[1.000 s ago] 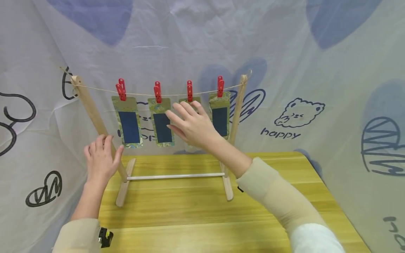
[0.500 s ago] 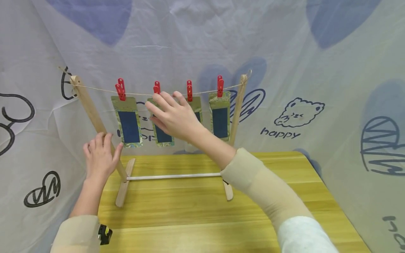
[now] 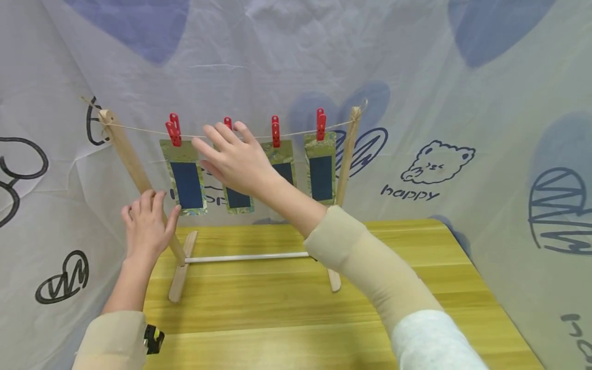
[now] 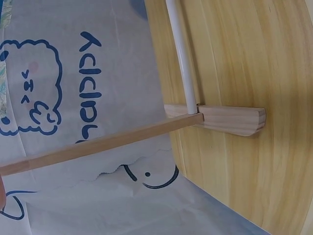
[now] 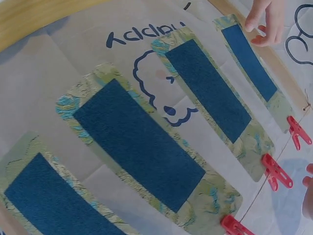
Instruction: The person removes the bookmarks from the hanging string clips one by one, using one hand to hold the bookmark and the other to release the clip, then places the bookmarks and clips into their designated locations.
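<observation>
Several tall card panels, each with a dark blue rectangle and a green-gold patterned border, hang by red clothespins from a thin string (image 3: 143, 129). My left hand (image 3: 147, 226) holds the left wooden post (image 3: 127, 146) of the stand, thumb on its right side. My right hand (image 3: 240, 156) is raised in front of the second card (image 3: 239, 200), fingers spread and loosely bent, nothing in them. It hides that card's upper part and most of its clothespin (image 3: 227, 122). Left of it hangs the first card (image 3: 187, 185). In the right wrist view, my right fingertips (image 5: 308, 191) show at the right edge.
A white rod (image 3: 250, 257) joins the stand's two wooden feet on the yellow wood-grain table (image 3: 259, 303). The right post (image 3: 348, 159) rises beside the last card (image 3: 321, 177). Behind hangs a pale cloth (image 3: 462, 92) with cartoon drawings.
My right hand has moved left along the row, from in front of the third card to the second. My left hand stays at the left post, and the cards hang as before.
</observation>
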A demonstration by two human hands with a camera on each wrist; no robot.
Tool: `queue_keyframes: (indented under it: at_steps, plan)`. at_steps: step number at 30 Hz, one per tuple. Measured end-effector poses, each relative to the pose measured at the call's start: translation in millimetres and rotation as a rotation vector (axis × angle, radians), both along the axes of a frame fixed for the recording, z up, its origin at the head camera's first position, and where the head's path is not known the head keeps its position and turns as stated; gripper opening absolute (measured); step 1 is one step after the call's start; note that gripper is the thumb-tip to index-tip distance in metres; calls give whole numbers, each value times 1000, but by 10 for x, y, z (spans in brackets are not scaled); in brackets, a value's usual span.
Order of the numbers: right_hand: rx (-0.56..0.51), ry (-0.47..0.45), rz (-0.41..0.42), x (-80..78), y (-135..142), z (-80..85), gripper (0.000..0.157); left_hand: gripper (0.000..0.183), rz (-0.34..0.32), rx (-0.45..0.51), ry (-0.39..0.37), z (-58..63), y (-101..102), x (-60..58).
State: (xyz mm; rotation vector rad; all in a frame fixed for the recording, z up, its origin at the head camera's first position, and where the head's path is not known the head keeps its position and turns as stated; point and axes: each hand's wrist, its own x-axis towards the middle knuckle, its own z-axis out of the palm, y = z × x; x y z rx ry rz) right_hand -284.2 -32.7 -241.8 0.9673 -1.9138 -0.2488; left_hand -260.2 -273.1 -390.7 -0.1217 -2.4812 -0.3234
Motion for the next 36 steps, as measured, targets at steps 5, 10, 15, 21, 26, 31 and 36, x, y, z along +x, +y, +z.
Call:
queue_keyframes:
  at_steps: [5, 10, 15, 21, 26, 31, 36]
  plan:
    - [-5, -39, -43, -22, -71, 46, 38, 45, 1, -2, -27, 35, 15, -22]
    - [-19, -67, -106, -52, -124, 89, 40, 47, 6, 0, -70, 70, 33, -37]
    - [-7, -118, -144, -62, -196, 147, 42, 46, 10, 0, -72, 93, 34, -60]
    - [23, -236, -240, -28, -260, 178, 45, 46, 10, -1, -105, 87, 57, -74]
    - [25, -281, -289, -24, -304, 182, 46, 45, 17, 5, -114, 61, 46, -80]
    - [27, -326, -316, -51, -372, 214, 49, 47, 31, 13, -142, 74, 27, -78]
    - [31, -346, -343, -72, -433, 252, 50, 48, 27, 18, -140, 77, 28, -74]
